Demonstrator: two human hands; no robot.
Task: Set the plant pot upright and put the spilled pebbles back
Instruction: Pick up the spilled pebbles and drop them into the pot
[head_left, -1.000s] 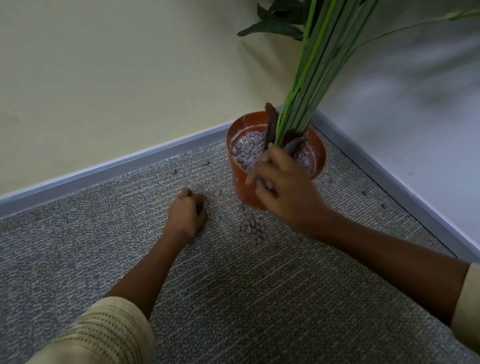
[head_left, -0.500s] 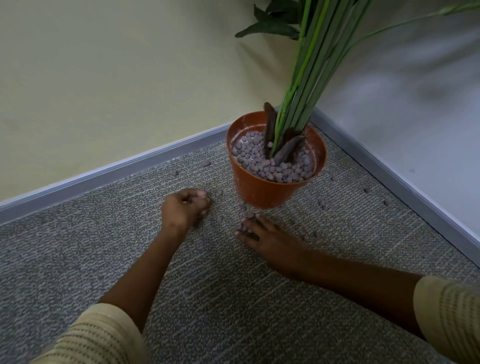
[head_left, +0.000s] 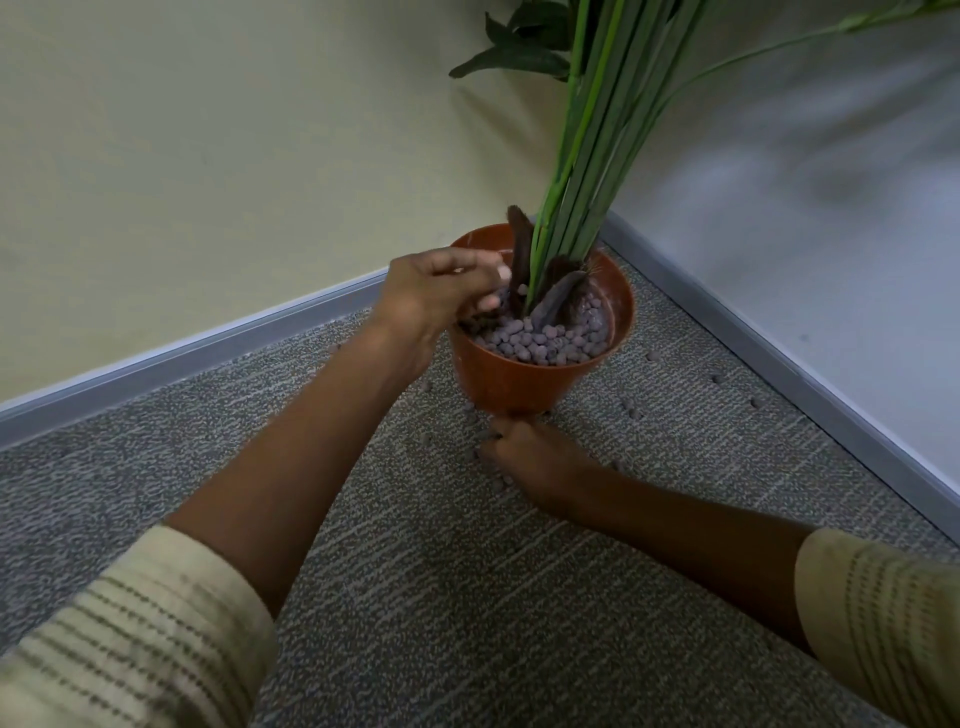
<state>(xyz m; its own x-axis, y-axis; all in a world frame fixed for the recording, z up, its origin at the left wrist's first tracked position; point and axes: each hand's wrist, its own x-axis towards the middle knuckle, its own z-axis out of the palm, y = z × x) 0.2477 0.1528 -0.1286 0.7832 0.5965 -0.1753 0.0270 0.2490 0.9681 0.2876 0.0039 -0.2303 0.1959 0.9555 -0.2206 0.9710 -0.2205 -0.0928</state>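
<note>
The orange plant pot (head_left: 524, 382) stands upright on the grey carpet in the room corner, green stems (head_left: 587, 171) rising from it. Grey-brown pebbles (head_left: 545, 343) fill its top. My left hand (head_left: 434, 296) hovers over the pot's left rim, fingers bunched and pointing down at the pebble bed; what they pinch is hidden. Just in front of the pot's base, my right hand (head_left: 535, 457) rests on the carpet with its fingers curled around spilled pebbles (head_left: 497, 482). More loose pebbles (head_left: 632, 411) lie scattered to the right and left of the pot.
A yellow wall with a grey skirting board (head_left: 208, 348) runs behind the pot. A white wall with its own skirting (head_left: 789, 369) closes the right side. Grey carpet (head_left: 467, 597) stretches toward me. Leaves (head_left: 514, 57) overhang the corner.
My left hand has risen from the carpet and moved right to the pot's rim. My right hand stayed on the carpet in front of the pot and curled its fingers.
</note>
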